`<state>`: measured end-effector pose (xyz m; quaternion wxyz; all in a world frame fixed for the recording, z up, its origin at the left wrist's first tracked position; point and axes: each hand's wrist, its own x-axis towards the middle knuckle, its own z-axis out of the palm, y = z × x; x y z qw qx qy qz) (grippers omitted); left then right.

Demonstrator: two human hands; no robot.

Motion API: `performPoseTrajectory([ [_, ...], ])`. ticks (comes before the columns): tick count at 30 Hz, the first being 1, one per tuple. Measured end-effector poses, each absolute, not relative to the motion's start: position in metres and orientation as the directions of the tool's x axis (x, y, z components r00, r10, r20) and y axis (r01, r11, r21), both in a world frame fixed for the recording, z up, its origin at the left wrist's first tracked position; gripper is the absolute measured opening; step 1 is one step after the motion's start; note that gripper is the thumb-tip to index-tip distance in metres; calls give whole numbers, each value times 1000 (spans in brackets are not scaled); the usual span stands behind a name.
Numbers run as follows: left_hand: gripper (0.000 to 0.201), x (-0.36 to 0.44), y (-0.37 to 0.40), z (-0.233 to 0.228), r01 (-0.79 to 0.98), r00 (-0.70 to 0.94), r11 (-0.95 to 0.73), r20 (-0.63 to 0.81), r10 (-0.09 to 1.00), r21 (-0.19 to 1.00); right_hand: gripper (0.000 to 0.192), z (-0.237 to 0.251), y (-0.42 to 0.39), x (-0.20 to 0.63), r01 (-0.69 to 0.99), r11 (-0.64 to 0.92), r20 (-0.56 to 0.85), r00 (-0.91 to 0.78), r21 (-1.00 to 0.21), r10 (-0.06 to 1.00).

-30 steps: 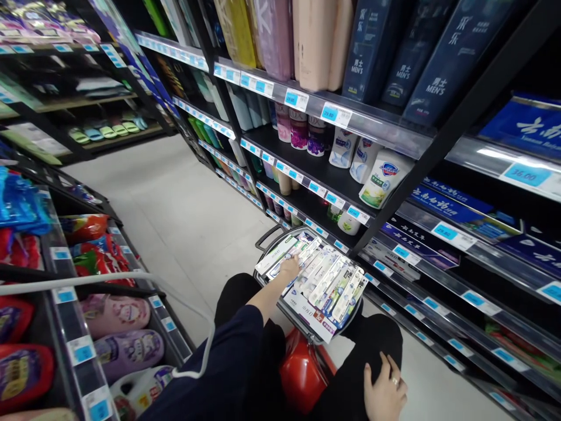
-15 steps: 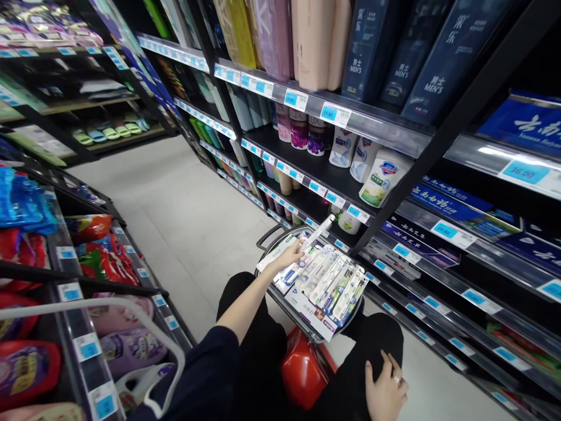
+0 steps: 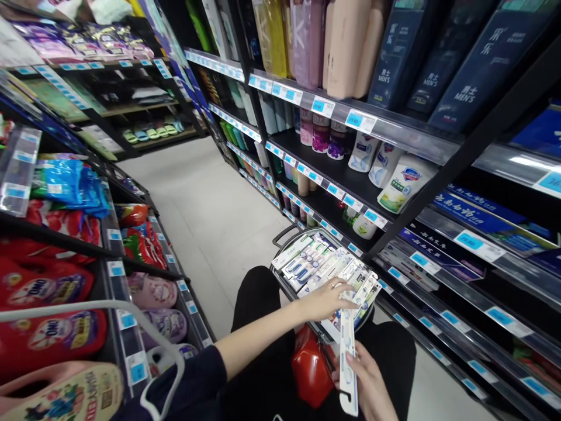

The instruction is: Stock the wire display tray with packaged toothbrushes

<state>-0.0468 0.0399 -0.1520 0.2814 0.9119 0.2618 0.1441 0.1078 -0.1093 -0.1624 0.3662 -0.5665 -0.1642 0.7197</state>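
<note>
A narrow white toothbrush pack (image 3: 347, 374) is held upright over my lap, its hooked end toward me. My left hand (image 3: 326, 301) has its fingertips at the far end of the pack. My right hand (image 3: 368, 377) grips the pack lower down, with the thumb on its front face. Beyond my hands, a dark basket (image 3: 280, 238) is filled with several more toothbrush packs (image 3: 307, 260) in rows. Part of these rows is hidden under my left hand and forearm.
A red object (image 3: 310, 368) sits between my knees below the basket. Shelves with bottles (image 3: 405, 184) and toothpaste boxes (image 3: 473, 210) rise close on the right. Detergent bottles (image 3: 50, 333) and bagged goods line the left shelf. Grey aisle floor (image 3: 210, 204) runs ahead.
My left hand has brought the toothbrush pack from over the basket's far side back toward me. My right hand has lifted off my knee and taken hold of it. The view has turned left.
</note>
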Motion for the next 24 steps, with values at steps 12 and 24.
performPoseTrajectory([
  [12, 40, -18, -16, -195, 462, 239, 288, -431, 870, 839, 52, -195, -84, 57, 636, -333, -311, 152, -696, 938],
  [24, 38, -105, 168, -267, 795, 228, -44, -230, 946, 606, 60, -278, -155, 150, 933, -341, 267, 359, -113, 895],
])
